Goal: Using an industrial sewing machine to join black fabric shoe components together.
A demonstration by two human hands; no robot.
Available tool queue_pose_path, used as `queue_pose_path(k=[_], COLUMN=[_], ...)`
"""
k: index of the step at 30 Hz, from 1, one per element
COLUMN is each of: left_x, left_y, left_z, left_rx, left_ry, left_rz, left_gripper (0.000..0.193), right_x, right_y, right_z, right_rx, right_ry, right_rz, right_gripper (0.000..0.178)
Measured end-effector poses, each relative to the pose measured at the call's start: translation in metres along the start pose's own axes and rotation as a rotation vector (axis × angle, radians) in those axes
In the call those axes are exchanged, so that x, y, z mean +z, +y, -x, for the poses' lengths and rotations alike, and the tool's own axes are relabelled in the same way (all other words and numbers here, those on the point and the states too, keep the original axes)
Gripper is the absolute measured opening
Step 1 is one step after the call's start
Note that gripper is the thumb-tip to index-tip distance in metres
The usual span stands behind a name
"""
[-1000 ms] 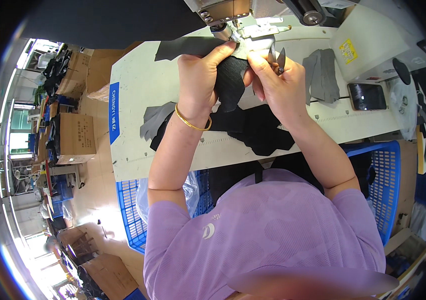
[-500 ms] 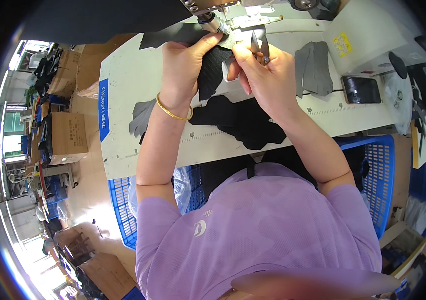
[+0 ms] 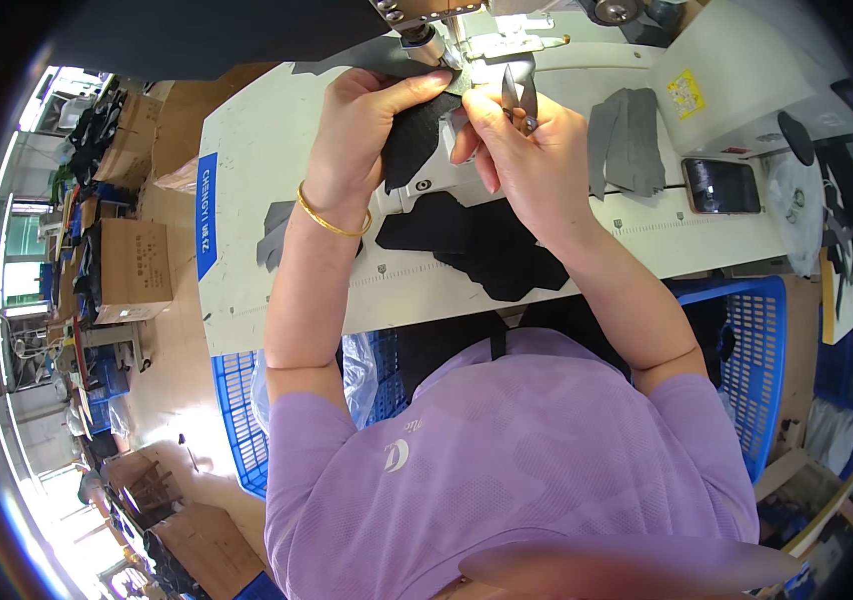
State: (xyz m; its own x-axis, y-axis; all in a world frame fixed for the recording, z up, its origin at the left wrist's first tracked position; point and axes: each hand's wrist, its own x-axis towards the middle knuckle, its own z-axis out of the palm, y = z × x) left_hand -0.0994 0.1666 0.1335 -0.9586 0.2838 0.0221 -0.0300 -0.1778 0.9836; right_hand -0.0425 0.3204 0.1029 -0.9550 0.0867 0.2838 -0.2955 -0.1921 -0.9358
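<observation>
Under the lit head of a sewing machine (image 3: 425,45), a black fabric piece (image 3: 411,150) with a small grey patch (image 3: 461,82) lies at the presser foot. My left hand (image 3: 359,128) grips the black piece at its left edge, thumb stretched toward the needle. Close by on the right, my right hand (image 3: 537,165) has a pair of thread snips (image 3: 520,97) tucked in it, blades pointing away from me. Its thumb and index finger come together at the patch's right edge; whether they pinch the cloth cannot be made out.
Black cut pieces (image 3: 492,245) lie on the white table (image 3: 247,200) nearest me. Grey pieces (image 3: 625,140) are stacked at right, beside a phone (image 3: 722,186). More grey pieces (image 3: 277,232) rest left of my forearm. Blue baskets (image 3: 755,345) stand below the table edge.
My left hand has shifted slightly left and away from me, and the black piece has turned with it, uncovering part of the machine bed. My right hand stays nearly in place with the snips.
</observation>
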Motion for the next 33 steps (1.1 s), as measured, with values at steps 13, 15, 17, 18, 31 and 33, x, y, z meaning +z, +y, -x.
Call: queue_pose_path(k=[13,15,17,18,31,33], left_x=[0.006,0.007,0.005,0.005,0.008,0.011], left_y=[-0.003,-0.004,-0.006,-0.007,-0.006,-0.004], left_z=[-0.010,-0.010,-0.014,-0.015,-0.016,-0.014], left_rx=[0.123,0.177,0.201,0.224,0.235,0.210], left_ry=[0.092,0.113,0.108,0.103,0.151,0.171], left_rz=[-0.033,-0.015,-0.004,0.008,-0.005,0.005], left_gripper=[0.013,0.013,0.013,0.013,0.014,0.015], right_x=[-0.007,-0.006,-0.006,-0.006,-0.006,-0.007], right_y=[0.004,0.004,0.006,0.007,0.008,0.008], right_z=[0.007,0.009,0.009,0.009,0.012,0.012], right_rx=[0.010,0.037,0.029,0.022,0.021,0.059], right_ry=[-0.027,-0.045,-0.050,-0.055,-0.068,-0.075], right_rz=[-0.018,-0.067,-0.057,-0.047,-0.018,-0.008], right_gripper=[0.019,0.020,0.020,0.020,0.019,0.019])
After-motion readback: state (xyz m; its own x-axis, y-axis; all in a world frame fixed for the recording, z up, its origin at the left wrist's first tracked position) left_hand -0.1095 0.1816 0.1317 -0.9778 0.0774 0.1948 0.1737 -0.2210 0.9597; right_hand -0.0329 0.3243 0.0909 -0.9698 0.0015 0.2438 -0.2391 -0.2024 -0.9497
